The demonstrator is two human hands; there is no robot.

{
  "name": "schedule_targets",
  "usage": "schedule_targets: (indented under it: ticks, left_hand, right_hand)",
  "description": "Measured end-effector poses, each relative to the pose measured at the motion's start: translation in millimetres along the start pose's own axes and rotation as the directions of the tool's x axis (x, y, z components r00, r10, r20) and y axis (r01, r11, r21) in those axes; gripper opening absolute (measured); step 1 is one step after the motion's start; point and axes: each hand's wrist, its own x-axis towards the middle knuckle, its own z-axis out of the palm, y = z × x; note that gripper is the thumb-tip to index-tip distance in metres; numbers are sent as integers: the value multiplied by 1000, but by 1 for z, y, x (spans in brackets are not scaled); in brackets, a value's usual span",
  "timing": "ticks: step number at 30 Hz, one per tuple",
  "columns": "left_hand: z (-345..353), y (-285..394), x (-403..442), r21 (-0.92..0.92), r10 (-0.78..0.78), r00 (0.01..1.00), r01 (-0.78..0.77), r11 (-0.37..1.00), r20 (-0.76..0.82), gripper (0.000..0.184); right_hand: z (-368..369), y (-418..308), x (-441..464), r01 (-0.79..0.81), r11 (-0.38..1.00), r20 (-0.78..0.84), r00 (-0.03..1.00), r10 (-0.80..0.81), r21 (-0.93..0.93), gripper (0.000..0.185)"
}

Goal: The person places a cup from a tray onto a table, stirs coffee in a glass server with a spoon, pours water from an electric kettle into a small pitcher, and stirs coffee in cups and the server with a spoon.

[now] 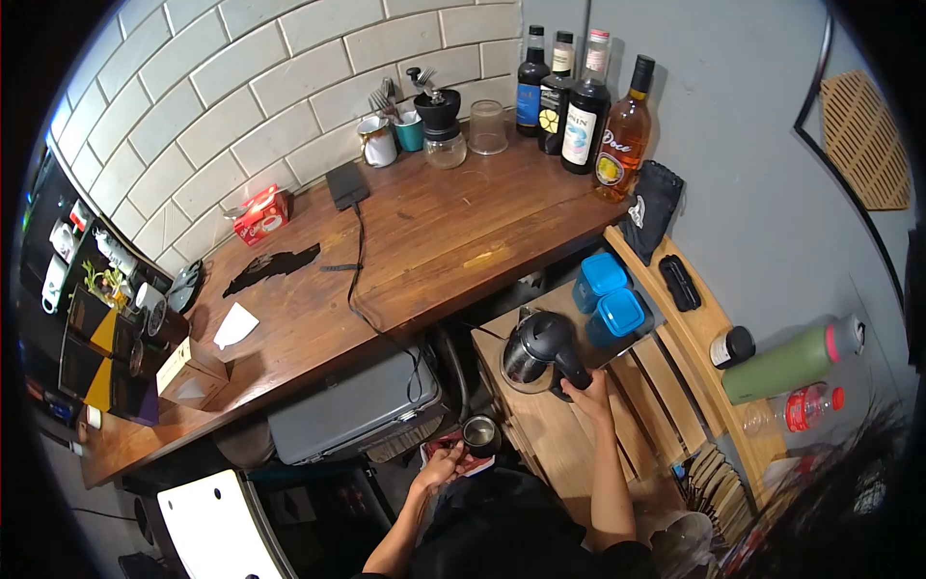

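Observation:
My right hand (590, 396) is closed around the black handle of an electric kettle (550, 336), which has a black lid and a see-through body. The kettle stands on or just above the slatted wooden bench; I cannot tell which. Low in the middle, the fingers of my left hand (442, 469) are closed at the side of a small dark cup (480, 436) with a pale inside. Beneath that cup and hand shows a red and white packet (475, 464), partly hidden. Two blue-lidded containers (617, 314) are just behind the kettle.
On the wooden counter (415, 261) are a red box (261, 214), a black adapter with cable (347, 185), a coffee grinder (444, 130) and several syrup bottles (584, 121). A green flask (786, 372) lies on the right ledge. A grey case (357, 400) sits under the counter.

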Motion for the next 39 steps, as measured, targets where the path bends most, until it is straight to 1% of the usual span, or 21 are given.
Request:
schedule_targets:
  ticks: [1, 3, 4, 6, 7, 9, 10, 12, 13, 15, 16, 18, 21, 22, 24, 28, 31, 33, 34, 36, 39]
  left_hand:
    - [0, -1, 2, -7, -5, 1000, 5, 1000, -5, 53]
    - [-1, -4, 7, -87, 49, 998, -46, 995, 28, 52]
    - [1, -3, 8, -92, 45, 999, -43, 995, 25, 52]
    - [6, 2, 10, -54, 88, 996, -88, 995, 2, 52]
    - [7, 1, 12, -58, 85, 996, -85, 995, 1, 52]
    - [8, 2, 17, -48, 115, 993, -115, 992, -1, 50]
    - [10, 8, 14, -48, 115, 993, -115, 992, 2, 50]
    - [15, 19, 8, -58, 135, 989, -138, 989, -53, 49]
    - [14, 21, 10, -59, 134, 990, -137, 989, -48, 49]
    - [9, 24, 10, -53, 125, 992, -125, 991, 1, 49]
    - [8, 25, 11, -54, 124, 992, -124, 991, 3, 49]
    - [7, 25, 15, -24, 106, 994, -106, 994, 24, 51]
    - [5, 23, 16, -7, 116, 991, -116, 993, 73, 53]
    - [5, 23, 16, -2, 136, 984, -137, 991, 113, 55]
    - [10, 27, 8, 0, 109, 990, -109, 994, 87, 57]
    - [16, 28, 4, -36, 119, 991, -117, 993, 59, 60]
    - [13, 29, 5, -26, 114, 991, -113, 993, 63, 58]
    - [7, 21, 12, -48, 95, 994, -92, 995, 57, 56]
    - [5, 20, 13, -66, 78, 995, -74, 995, 60, 54]
    - [5, 18, 14, -95, 54, 998, -51, 994, 34, 54]
    - [7, 12, 17, -146, 52, 999, -53, 988, -10, 52]
  right_hand:
    - [1, -1, 0, -3, 1000, 9, 1000, 3, -1, 13]
    - [5, -2, 0, -207, 967, -15, 977, 212, 151, 17]
    - [6, 15, 2, -211, 966, -8, 977, 214, 148, 17]
    - [7, 67, 7, -154, 988, -34, 988, 154, -12, 13]
    - [8, 51, 4, -156, 988, -30, 987, 156, -14, 13]
    - [9, 13, -6, -89, 989, -155, 985, 70, -116, 24]
    - [10, 3, -7, -90, 989, -158, 985, 71, -119, 24]
    - [9, -8, -8, -138, 987, -99, 987, 130, -80, 36]
    - [9, -2, -8, -140, 987, -102, 986, 131, -83, 36]
    - [11, 14, -5, -49, 998, -116, 992, 44, -45, 50]
    - [8, 21, -3, -50, 998, -117, 992, 44, -48, 50]
    - [2, 30, 3, -197, 980, 76, 978, 195, 17, 56]
    - [-5, -1, 0, -162, 986, 87, 983, 164, -34, 62]
    - [-3, 0, 0, -162, 986, 90, 982, 164, -35, 62]
    - [0, 3, 1, -26, 999, -32, 999, 26, -18, 38]
    - [8, 41, 5, -59, 998, -57, 997, 59, 5, 30]
    - [16, 26, 3, 31, 1000, -135, 990, -31, -3, 22]
    - [17, 1, -2, 92, 986, -265, 956, -126, -137, 17]
    - [15, -9, -3, 95, 986, -261, 957, -128, -134, 17]
    - [12, -23, -4, -70, 997, -136, 988, 73, 24, 18]
    - [13, -9, -6, -97, 993, -122, 987, 104, 60, 25]
